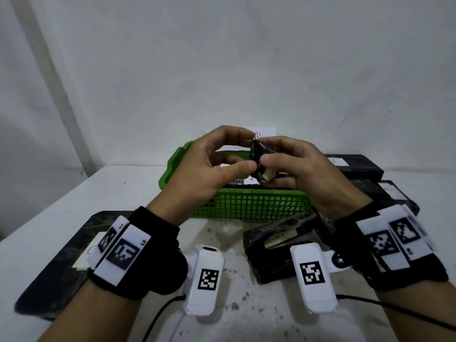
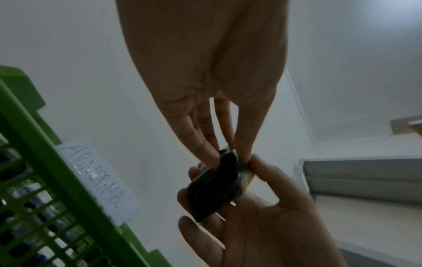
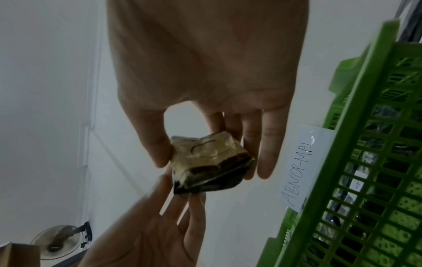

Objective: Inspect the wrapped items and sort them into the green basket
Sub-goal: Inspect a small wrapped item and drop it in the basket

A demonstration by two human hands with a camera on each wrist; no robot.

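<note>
— On the white bench [image 1: 61, 206], where is the wrapped item [image 1: 262, 166]?

— Pinched between left hand [image 1: 209, 166] and right hand [image 1: 303, 174], directly above the green basket [image 1: 246, 206]. Its long axis seems upright; both hands equally near.

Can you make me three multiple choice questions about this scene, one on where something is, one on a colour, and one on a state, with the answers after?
1. Where is the small wrapped item?
A. lying in the basket
B. held up between both hands
C. on the table by the left wrist

2. What colour is the basket?
A. blue
B. red
C. green

3. What is the left hand doing?
A. pinching the item with its fingers
B. resting flat on the table
C. gripping the basket rim

Answers: B, the left hand and the right hand hold it above the basket; C, its lattice wall is bright green; A, the left wrist view shows thumb and fingertips pinching the item's end.
</note>
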